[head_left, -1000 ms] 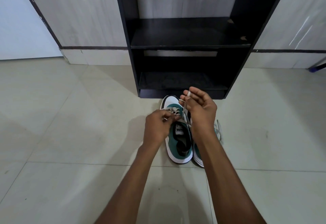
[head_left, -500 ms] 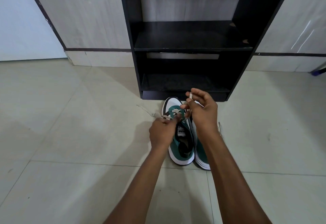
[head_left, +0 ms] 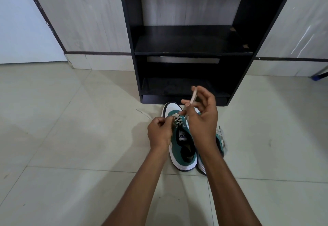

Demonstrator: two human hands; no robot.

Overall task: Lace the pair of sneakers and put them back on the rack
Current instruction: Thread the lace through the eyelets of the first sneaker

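Two green-and-white sneakers stand side by side on the floor, toes toward the rack. The left sneaker point(head_left: 182, 142) shows a few crossings of white lace near its toe. My left hand point(head_left: 159, 133) pinches the lace at the shoe's left eyelets. My right hand point(head_left: 202, 117) holds the other lace end point(head_left: 193, 95) pulled up above the toe. The right sneaker point(head_left: 220, 142) is mostly hidden behind my right wrist. A loose lace tail point(head_left: 144, 113) trails on the floor to the left.
The black shoe rack point(head_left: 191, 51) stands just beyond the sneakers, with two open dark shelves. Pale wood-grain panels flank it. Light floor tiles point(head_left: 71, 137) spread all around. A blue object point(head_left: 319, 75) pokes in at the right edge.
My right hand has lifted the lace end higher and spread its fingers. My left hand has slid slightly left along the eyelets. The camera has tilted down a little.
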